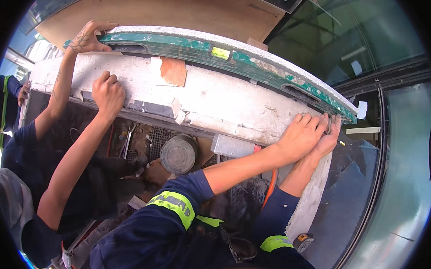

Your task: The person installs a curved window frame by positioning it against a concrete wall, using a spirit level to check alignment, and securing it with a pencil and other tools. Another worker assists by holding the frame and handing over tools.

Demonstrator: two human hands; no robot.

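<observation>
A long green spirit level (pixel 190 44), scuffed and with a yellow-green vial, lies along the far side of a white slab (pixel 222 94). Behind it runs a pale strip (pixel 295 68). My left hand (pixel 300 138) rests at the slab's right end, fingers curled; whatever is inside them is hidden. Just beyond it, my right hand (pixel 327 138) is closed near the level's right end, around a thin pencil-like stick (pixel 341 142) whose yellowish tip shows. A co-worker's hand (pixel 87 37) grips the level's left end; that person's other hand (pixel 108 94) is fisted over the slab.
Below the slab stand a round metal bucket (pixel 178 153) and a pale box (pixel 232 146), amid rubble and an orange cable (pixel 271 187). A tape measure (pixel 302 241) sits by my right sleeve. Glass panels (pixel 406 181) border the right side. Another person's hand (pixel 23 92) touches the slab's left end.
</observation>
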